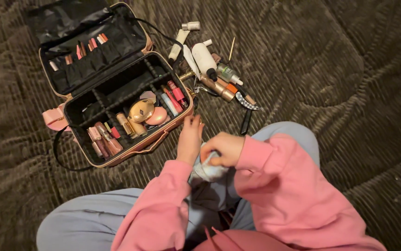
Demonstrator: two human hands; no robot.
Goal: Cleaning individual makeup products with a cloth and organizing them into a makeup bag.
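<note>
The right hand [222,148] is clamped on a crumpled pale cloth [207,169] in the lap. The left hand [189,139], fingers loosely curled and holding nothing, touches the cloth just beside the open pink makeup case [158,139]. Loose bottles [205,58] lie on the brown carpet [326,69].

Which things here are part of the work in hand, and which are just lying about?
In hand:
- right hand pressing a pale wipe or cloth
- left hand beside it, next to the open pink makeup case

Lying about:
- white bottle
- gold tube
- thin stick
- dark brown blanket
</note>
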